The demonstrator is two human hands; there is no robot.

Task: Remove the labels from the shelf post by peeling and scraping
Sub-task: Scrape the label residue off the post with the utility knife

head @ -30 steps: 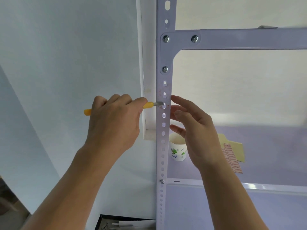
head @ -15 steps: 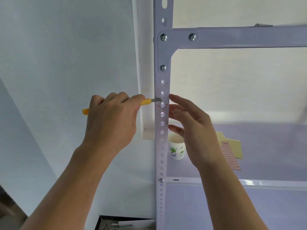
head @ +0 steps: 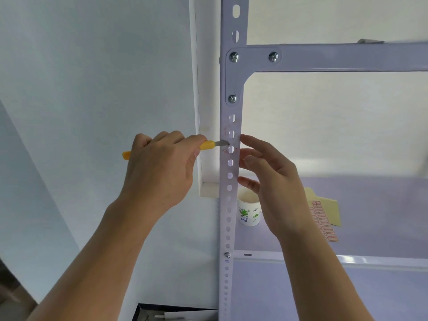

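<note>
The left hand (head: pixel 159 172) is clenched round a yellow-handled knife (head: pixel 207 144) — blade tip on the shelf post (head: pixel 229 205), among reddish label scraps (head: pixel 225 151). The right hand (head: pixel 275 188) holds nothing — fingers spread at the post's right edge.

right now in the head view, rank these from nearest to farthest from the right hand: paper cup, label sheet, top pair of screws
1. paper cup: just left of the right hand, partly hidden behind it, on the shelf.
2. label sheet: right of the wrist, lying on the shelf.
3. top pair of screws: well above, at the bracket corner.
Cup and sheet are nearly tied.
</note>
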